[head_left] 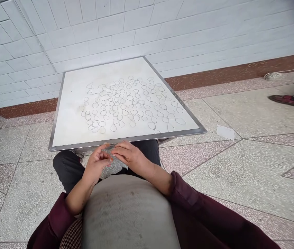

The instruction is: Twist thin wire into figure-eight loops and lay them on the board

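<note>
My left hand [96,164] and my right hand [130,157] are close together just in front of the near metal edge of a white square board [66,103]. Their fingertips nearly meet, and anything thin between them is too small to make out. The board rests tilted across my knees, and neither hand touches it. Thin dark loops of wire or thread [126,107] lie on it in many rows, joined in a tangled, lace-like pattern. A grey cloth [128,211] covers my lap below my hands.
A white tiled wall with a brown skirting band [237,73] runs behind the board over a speckled stone floor. A white paper scrap [225,132] lies on the floor. A pale bundle [273,76] sits by the wall. Another person's dark red shoe [285,100] shows at the right.
</note>
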`<state>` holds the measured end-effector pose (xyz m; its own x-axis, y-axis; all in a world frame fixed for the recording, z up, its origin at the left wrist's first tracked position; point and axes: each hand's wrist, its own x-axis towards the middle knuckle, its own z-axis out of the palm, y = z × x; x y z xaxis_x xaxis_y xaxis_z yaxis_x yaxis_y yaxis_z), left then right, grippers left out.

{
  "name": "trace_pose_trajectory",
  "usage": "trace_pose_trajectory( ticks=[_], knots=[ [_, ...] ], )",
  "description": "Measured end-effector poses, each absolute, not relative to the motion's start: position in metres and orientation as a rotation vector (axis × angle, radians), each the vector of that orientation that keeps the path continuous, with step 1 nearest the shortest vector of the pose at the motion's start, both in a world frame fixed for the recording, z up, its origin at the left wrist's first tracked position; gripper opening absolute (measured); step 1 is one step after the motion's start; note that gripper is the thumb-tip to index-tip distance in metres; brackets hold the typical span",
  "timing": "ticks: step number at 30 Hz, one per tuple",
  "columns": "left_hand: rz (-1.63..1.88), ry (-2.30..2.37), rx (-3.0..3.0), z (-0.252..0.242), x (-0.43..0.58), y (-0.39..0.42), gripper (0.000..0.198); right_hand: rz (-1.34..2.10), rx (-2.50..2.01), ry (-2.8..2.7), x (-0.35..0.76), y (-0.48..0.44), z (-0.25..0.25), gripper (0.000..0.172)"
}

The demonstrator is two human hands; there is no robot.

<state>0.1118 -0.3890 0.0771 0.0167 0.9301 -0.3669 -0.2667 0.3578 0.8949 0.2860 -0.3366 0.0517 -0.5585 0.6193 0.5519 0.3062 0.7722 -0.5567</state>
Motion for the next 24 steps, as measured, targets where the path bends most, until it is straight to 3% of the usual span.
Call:
trace_pose_trajectory(
  ticks=[24],
  knots=[
    [1.15, 1.204, 0.709, 0.059, 0.114, -0.387, 0.045, 0.234, -1.035, -2.303, 0.263, -0.354, 0.043, 0.018]
  ],
)
